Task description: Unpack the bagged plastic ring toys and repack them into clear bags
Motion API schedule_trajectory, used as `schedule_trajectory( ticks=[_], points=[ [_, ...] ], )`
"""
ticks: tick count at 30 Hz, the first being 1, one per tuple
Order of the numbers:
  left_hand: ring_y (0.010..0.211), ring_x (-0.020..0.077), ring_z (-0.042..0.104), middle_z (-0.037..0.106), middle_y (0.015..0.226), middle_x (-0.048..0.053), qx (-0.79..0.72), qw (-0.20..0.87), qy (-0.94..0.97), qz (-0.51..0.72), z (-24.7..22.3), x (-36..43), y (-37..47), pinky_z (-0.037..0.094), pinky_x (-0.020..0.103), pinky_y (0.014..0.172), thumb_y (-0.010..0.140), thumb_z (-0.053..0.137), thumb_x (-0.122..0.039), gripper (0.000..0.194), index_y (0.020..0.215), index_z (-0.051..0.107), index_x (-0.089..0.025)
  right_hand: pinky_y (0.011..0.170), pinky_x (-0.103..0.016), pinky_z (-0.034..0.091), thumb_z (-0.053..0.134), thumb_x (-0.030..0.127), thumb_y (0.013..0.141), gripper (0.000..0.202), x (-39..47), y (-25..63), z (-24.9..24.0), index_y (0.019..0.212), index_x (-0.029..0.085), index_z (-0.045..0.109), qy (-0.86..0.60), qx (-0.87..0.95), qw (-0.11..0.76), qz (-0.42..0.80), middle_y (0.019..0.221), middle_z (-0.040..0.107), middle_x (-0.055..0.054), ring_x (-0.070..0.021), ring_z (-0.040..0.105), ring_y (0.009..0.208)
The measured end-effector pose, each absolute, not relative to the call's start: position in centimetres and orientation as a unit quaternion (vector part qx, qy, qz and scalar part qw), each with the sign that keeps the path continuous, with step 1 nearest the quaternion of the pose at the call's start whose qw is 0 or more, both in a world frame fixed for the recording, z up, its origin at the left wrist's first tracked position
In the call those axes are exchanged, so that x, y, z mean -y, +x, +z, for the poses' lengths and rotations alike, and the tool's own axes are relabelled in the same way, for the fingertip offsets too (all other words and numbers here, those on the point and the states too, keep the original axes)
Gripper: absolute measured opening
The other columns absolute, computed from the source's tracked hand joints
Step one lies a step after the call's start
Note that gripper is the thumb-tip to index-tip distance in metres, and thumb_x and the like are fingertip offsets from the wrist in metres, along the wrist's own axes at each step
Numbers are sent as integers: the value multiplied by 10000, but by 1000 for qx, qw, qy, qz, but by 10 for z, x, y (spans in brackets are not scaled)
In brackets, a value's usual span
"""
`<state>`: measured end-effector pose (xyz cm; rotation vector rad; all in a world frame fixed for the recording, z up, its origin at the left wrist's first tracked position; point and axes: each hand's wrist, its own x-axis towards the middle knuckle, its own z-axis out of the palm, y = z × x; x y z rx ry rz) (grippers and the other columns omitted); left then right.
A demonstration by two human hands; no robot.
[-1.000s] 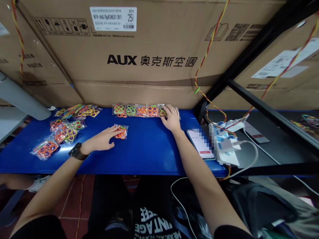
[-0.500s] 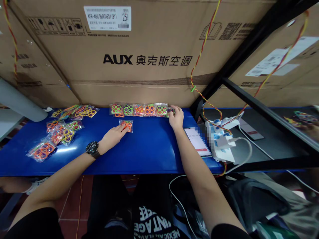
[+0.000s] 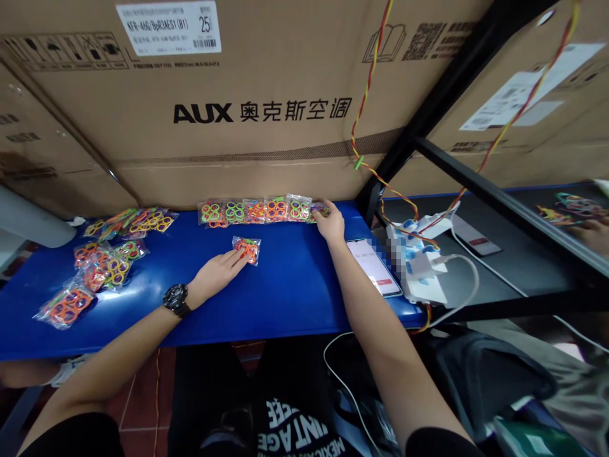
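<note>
Several clear packets of coloured rings form a row (image 3: 255, 211) along the back of the blue table (image 3: 285, 285), against the carton. At the row's right end my right hand (image 3: 332, 223) has its fingers closed on the last packet (image 3: 318, 211), partly covered by them. My left hand (image 3: 219, 274), with a black watch on the wrist, presses its fingertips on a single orange packet (image 3: 248, 249) lying flat in front of the row. More packets lie in a loose, overlapping heap (image 3: 114, 263) at the left of the table.
A large carton (image 3: 266, 76) stands behind the table. Right of my right forearm are a phone (image 3: 374, 266) and a white power strip (image 3: 416, 270) with cables. A black metal frame (image 3: 442, 86) rises beyond. Another person's hand (image 3: 597, 233) shows at far right.
The packet under my left hand has shifted slightly right and toward me, with the hand. My right hand stays at the row's end. The camera view has turned a little.
</note>
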<state>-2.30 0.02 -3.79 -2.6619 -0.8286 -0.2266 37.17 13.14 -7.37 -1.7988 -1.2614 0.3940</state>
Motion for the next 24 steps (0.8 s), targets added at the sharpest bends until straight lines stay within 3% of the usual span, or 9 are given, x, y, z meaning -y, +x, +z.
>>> schedule_trajectory(
  ticks=[6,10,14,19,21,24],
  points=[
    [1311,254,698,691,1447,190,238,194,-947,-97,-27,9,-13,614,389,1039,990,479,29,494,1458,596,-80,1135,-606,473,696,454,884,675,-126,375,-74,1519,243,608,-736,512,421,141,1431,698,-160,-392,641,1317],
    [1382,248,651,623,1537,168,222,183,-955,-66,7,6,22,593,394,1082,1040,443,-16,518,1532,558,-132,1155,-655,435,698,501,883,634,-127,373,-78,1462,246,651,-729,499,456,104,1485,630,-188,-400,590,1359],
    [1511,269,522,529,1623,169,238,179,-948,-113,43,-26,84,508,484,1198,1053,422,-48,590,1635,436,-146,1150,-547,478,470,611,1009,602,-132,372,-80,1343,164,696,-665,484,561,94,1366,692,-200,-325,632,1303],
    [1517,292,507,526,1625,199,271,212,-929,-134,49,-85,174,435,467,1241,1101,321,-93,523,1601,465,-43,1070,-480,554,75,696,1065,862,-136,371,-79,1370,139,658,-592,446,653,153,1328,728,-175,-274,710,1230],
    [1503,281,516,559,1600,187,286,198,-929,-124,37,-103,202,435,419,1227,1107,278,-97,523,1581,490,-29,1067,-478,559,35,710,1057,902,-136,372,-80,1394,141,649,-588,447,657,152,1346,724,-171,-274,707,1250],
    [1470,277,548,602,1557,189,290,179,-934,-110,13,-119,227,428,416,1225,1097,271,-85,526,1554,524,-17,1091,-495,541,132,730,1057,861,-138,374,-85,1393,139,660,-602,444,646,150,1318,740,-177,-297,691,1268]
  ],
)
